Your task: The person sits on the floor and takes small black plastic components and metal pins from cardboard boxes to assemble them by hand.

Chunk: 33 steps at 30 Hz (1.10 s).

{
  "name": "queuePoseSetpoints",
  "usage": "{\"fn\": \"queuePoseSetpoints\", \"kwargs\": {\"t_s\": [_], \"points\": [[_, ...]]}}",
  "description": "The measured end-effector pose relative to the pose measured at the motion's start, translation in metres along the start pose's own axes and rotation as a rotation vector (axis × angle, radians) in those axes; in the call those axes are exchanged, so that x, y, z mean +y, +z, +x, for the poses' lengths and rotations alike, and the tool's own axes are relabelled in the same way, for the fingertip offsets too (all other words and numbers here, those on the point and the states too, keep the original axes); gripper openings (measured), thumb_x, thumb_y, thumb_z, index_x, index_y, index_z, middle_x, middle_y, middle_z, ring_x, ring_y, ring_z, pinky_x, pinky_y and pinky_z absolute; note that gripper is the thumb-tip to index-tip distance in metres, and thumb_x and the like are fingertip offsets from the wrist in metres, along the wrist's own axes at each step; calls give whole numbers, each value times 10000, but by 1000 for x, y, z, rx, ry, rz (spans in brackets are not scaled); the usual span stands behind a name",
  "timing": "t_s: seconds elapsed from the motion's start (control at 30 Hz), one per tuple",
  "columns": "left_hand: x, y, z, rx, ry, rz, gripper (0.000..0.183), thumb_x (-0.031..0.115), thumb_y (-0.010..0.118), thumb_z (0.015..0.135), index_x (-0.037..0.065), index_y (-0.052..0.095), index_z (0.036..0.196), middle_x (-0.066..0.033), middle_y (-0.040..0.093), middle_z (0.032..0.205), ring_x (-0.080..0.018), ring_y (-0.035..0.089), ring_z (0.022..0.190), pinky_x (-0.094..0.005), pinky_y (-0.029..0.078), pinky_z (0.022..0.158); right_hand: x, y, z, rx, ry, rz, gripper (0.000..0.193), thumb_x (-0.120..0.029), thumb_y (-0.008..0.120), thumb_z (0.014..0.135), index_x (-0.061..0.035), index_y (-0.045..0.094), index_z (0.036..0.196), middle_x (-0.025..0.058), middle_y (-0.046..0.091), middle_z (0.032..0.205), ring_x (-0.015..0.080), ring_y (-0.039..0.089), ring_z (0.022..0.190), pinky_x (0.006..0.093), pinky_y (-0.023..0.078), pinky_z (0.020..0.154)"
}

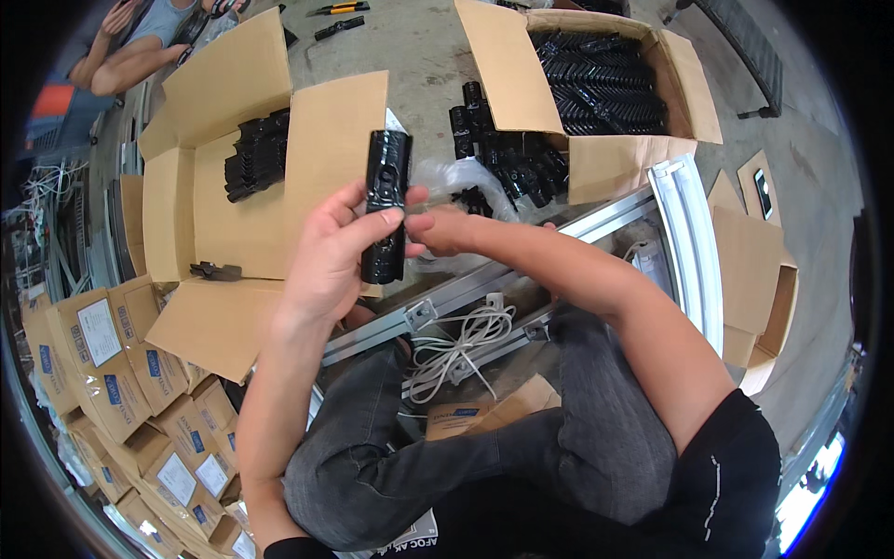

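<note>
My left hand (340, 233) is closed around a glossy black bracket-like piece (386, 168), held upright. The piece is long, with a curved face and a round hole in its upper half. My right hand (445, 231) is close against its right side with the fingers curled. What those fingers hold, if anything, is hidden. Behind the hands, a clear plastic bag (461, 177) lies by a loose heap of similar black pieces (521, 168). An open carton (209, 219) at the left holds a small stack of black pieces (258, 154).
Another open carton (633, 158), full of black pieces, stands at the back right. Metal rails (466, 291) cross before my legs, near a coiled white cable (461, 349). Stacked boxes (130, 373) fill the left. A phone (763, 194) lies at right; another person (140, 51) sits at far left.
</note>
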State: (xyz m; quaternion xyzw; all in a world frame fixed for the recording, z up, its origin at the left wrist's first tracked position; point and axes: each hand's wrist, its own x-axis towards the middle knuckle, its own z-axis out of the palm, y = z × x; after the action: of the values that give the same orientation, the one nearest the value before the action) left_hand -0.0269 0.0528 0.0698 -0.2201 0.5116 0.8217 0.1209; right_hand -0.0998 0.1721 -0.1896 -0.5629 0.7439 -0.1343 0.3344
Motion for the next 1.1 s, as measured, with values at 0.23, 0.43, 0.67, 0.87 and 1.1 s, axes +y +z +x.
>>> {"fn": "queuePoseSetpoints", "kwargs": {"t_s": [0.23, 0.43, 0.67, 0.87, 1.1], "points": [[-18, -9, -2, -10, -26, 69, 409, 59, 631, 899, -23, 564, 1294, -159, 653, 1210, -204, 680, 1008, -309, 576, 791, 4, 43, 34, -67, 49, -77, 259, -225, 522, 906, -95, 746, 915, 132, 733, 968, 329, 698, 952, 447, 530, 847], [-24, -10, 4, -54, -37, 73, 420, 73, 643, 897, 5, 570, 1306, -112, 677, 1174, -137, 662, 927, -264, 525, 764, 40, 84, 43, 215, -135, 45, 224, -219, 535, 892, -109, 729, 883, 123, 726, 891, 320, 708, 882, 448, 546, 779], [-37, -26, 5, -20, -32, 28, 426, 83, 665, 893, 24, 574, 1306, -94, 672, 1169, -132, 652, 947, -275, 517, 777, 48, 101, 44, 275, -233, 55, 182, -209, 551, 873, -123, 710, 858, 113, 716, 798, 315, 717, 792, 450, 562, 698], [-40, -18, 11, -22, -46, 35, 416, 101, 675, 895, 38, 580, 1295, -77, 662, 1169, -127, 642, 941, -282, 518, 779, 53, 105, 35, 347, -231, -87, 150, -179, 575, 844, -94, 698, 831, 122, 715, 799, 328, 711, 762, 448, 559, 673], [-40, -22, 7, 16, -59, -27, 361, 173, 575, 955, 11, 562, 1277, -99, 650, 1174, -144, 636, 939, -299, 531, 781, 13, 11, 15, 246, 133, 258, 180, -156, 645, 736, -14, 702, 829, 210, 703, 881, 396, 686, 877, 460, 554, 773]]}}
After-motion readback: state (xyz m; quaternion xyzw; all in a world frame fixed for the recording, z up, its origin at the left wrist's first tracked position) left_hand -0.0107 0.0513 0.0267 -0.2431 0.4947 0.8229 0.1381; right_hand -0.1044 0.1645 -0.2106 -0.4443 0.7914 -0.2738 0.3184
